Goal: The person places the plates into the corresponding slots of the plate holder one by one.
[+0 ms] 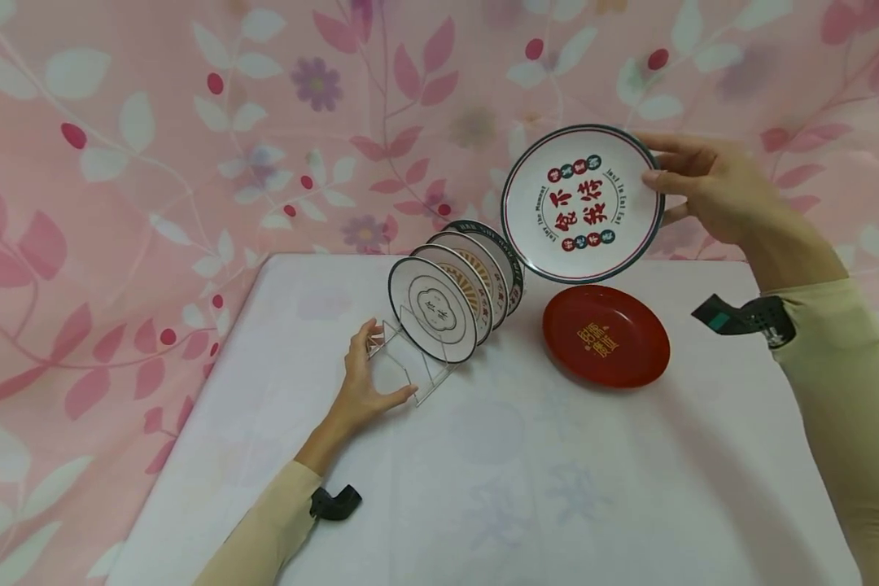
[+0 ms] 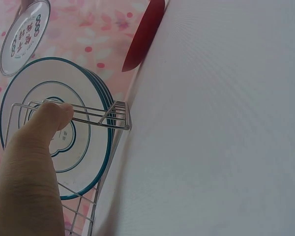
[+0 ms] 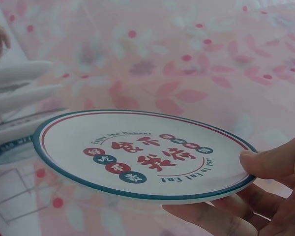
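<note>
My right hand [image 1: 718, 187] pinches the rim of a white plate [image 1: 582, 240] with a dark green edge and red lettering, thumb on its face and fingers behind. The plate is held up in the air, right of a wire dish rack [image 1: 417, 374]. Several white plates [image 1: 434, 309] with dark rims stand on edge in that rack, one behind another. At the rack's near left end is my left hand [image 1: 359, 382], its thumb and fingers gripping the wire frame. In the left wrist view the thumb [image 2: 54, 118] lies over the rack's top wires [image 2: 88, 115].
A red plate [image 1: 633, 350] with gold lettering lies face up on the white-covered table [image 1: 483, 488], below the raised plate. Behind the table hangs a pink floral cloth [image 1: 278, 163]. Dark straps [image 1: 758, 317] are on both sleeves.
</note>
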The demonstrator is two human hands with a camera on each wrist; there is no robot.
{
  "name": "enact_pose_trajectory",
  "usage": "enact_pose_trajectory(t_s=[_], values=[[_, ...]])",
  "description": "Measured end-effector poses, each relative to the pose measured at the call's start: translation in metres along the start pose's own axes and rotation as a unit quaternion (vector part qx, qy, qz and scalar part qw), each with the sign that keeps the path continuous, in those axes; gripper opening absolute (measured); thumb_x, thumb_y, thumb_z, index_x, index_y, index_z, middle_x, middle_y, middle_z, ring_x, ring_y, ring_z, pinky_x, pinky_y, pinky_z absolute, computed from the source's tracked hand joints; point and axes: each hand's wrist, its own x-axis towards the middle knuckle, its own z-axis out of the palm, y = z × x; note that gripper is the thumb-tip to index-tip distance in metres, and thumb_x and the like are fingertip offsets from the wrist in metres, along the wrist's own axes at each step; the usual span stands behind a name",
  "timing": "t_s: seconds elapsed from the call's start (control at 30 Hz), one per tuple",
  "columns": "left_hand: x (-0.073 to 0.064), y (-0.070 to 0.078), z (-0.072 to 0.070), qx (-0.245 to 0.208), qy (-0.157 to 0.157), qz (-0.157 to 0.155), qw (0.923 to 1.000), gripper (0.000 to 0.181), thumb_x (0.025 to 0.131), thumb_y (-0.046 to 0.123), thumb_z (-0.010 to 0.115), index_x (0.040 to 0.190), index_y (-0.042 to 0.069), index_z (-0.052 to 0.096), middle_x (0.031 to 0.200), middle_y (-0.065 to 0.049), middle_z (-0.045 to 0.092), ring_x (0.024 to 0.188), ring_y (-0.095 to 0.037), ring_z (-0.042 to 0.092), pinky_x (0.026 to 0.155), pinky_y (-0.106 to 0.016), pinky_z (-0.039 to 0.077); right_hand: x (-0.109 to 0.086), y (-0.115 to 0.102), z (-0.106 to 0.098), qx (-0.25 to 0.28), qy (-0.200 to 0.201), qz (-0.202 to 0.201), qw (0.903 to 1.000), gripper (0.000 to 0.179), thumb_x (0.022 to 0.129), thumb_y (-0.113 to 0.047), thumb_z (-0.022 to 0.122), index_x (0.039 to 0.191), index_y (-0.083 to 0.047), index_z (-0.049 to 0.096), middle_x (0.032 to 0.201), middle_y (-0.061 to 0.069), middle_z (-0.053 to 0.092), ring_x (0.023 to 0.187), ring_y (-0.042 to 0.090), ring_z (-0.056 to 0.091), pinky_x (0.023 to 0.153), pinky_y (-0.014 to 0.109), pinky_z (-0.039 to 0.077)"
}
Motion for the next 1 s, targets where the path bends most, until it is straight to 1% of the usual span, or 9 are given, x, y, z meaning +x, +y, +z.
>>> enact_pose_trajectory(t_s=[0.17,0.3,0.37,0.5,0.57,0.6,0.8,0.83,1.0], values=[[-0.001,0.001,0.002,-0.001,-0.001,-0.001,1.0,0.119,0.062,0.023,0.088,0.155,0.01,0.014,0.138,-0.028,0.037,0.122,-0.039,0.04,0.102,-0.056,0.022,0.019,-0.007,-0.006,-0.067,0.012,0.026,0.9973,0.051,0.092,-0.004,0.064,0.141,-0.012,0.054,0.105,0.0,0.071,0.079,0.015,0.071,0.059,0.03,0.057],[-0.002,0.003,0.003,-0.003,-0.002,-0.003,1.0,0.119,0.063,0.024,0.088,0.155,0.01,0.014,0.138,-0.028,0.037,0.121,-0.038,0.041,0.101,-0.055,0.022,0.028,-0.001,-0.008,-0.068,0.009,0.046,0.9966,0.052,0.091,-0.004,0.065,0.141,-0.012,0.054,0.103,-0.001,0.071,0.078,0.016,0.071,0.059,0.032,0.058],[-0.002,0.004,0.004,-0.005,-0.003,-0.003,1.0,0.119,0.063,0.024,0.088,0.155,0.01,0.014,0.138,-0.028,0.037,0.122,-0.038,0.04,0.101,-0.054,0.023,0.03,0.003,-0.007,-0.082,0.014,0.054,0.9951,0.052,0.092,-0.006,0.065,0.142,-0.012,0.053,0.102,-0.002,0.07,0.076,0.016,0.071,0.058,0.032,0.058],[-0.002,0.005,0.004,-0.003,-0.005,-0.005,1.0,0.119,0.063,0.025,0.088,0.155,0.011,0.013,0.138,-0.028,0.037,0.123,-0.036,0.04,0.101,-0.053,0.023,0.035,0.015,-0.003,-0.154,0.025,0.072,0.9852,0.052,0.094,-0.011,0.063,0.144,-0.014,0.051,0.102,-0.007,0.066,0.074,0.012,0.071,0.058,0.03,0.058],[-0.002,0.006,0.004,0.0,-0.006,-0.004,1.0,0.119,0.063,0.025,0.088,0.155,0.011,0.013,0.138,-0.028,0.037,0.123,-0.035,0.04,0.102,-0.053,0.023,0.036,0.022,0.001,-0.172,0.021,0.076,0.982,0.052,0.095,-0.011,0.062,0.145,-0.013,0.048,0.103,-0.007,0.065,0.075,0.011,0.07,0.059,0.029,0.058],[-0.002,0.006,0.004,0.001,-0.006,-0.005,1.0,0.119,0.063,0.026,0.088,0.155,0.011,0.013,0.138,-0.028,0.037,0.124,-0.034,0.04,0.102,-0.053,0.023,0.036,0.026,0.003,-0.175,0.017,0.075,0.9816,0.053,0.095,-0.011,0.062,0.146,-0.013,0.048,0.107,-0.005,0.064,0.076,0.011,0.07,0.059,0.03,0.058],[-0.002,0.009,0.003,0.002,-0.009,-0.005,0.9999,0.119,0.064,0.027,0.087,0.155,0.01,0.012,0.139,-0.029,0.036,0.124,-0.033,0.039,0.102,-0.053,0.023,0.036,0.05,0.014,-0.177,-0.014,0.058,0.9825,0.054,0.095,-0.007,0.061,0.146,-0.013,0.047,0.11,0.001,0.061,0.08,0.013,0.069,0.061,0.032,0.058],[-0.003,0.01,0.003,0.001,-0.009,-0.005,0.9999,0.12,0.064,0.027,0.087,0.155,0.01,0.012,0.138,-0.029,0.036,0.124,-0.034,0.039,0.102,-0.054,0.023,0.037,0.054,0.016,-0.184,-0.019,0.055,0.9813,0.055,0.095,-0.007,0.062,0.147,-0.014,0.046,0.107,0.0,0.061,0.081,0.013,0.069,0.061,0.032,0.058],[-0.004,0.01,0.001,0.004,-0.008,-0.004,0.9999,0.12,0.063,0.025,0.088,0.155,0.01,0.012,0.138,-0.028,0.036,0.123,-0.035,0.04,0.103,-0.054,0.024,0.04,0.073,0.028,-0.198,-0.04,0.05,0.9782,0.056,0.094,-0.006,0.062,0.147,-0.015,0.047,0.113,0.003,0.057,0.084,0.011,0.066,0.06,0.033,0.058]])
